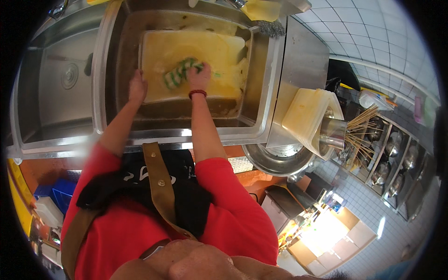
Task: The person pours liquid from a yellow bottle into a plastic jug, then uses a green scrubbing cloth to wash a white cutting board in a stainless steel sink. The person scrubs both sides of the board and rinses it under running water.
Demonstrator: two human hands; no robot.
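A pale rectangular plastic tray or board [220, 49] lies in a stainless steel sink basin [259, 105] that holds murky yellowish water. My left hand [137, 86] grips its left edge, thumb upward; the other fingers are mostly hidden. Bunched in my right hand [199, 77] is a green-and-white striped cloth [173, 77], pressed against the middle of the pale surface. The cloth is blurred. A red band [197, 93] circles my right wrist.
To the left is a second basin [52, 101] with a drain and a long-handled utensil. A steel scourer [271, 28] sits on the back right rim. Stacked plastic trays [302, 112] stand right, beside a metal container [332, 133] of wooden sticks. Below is a round metal basin [280, 168].
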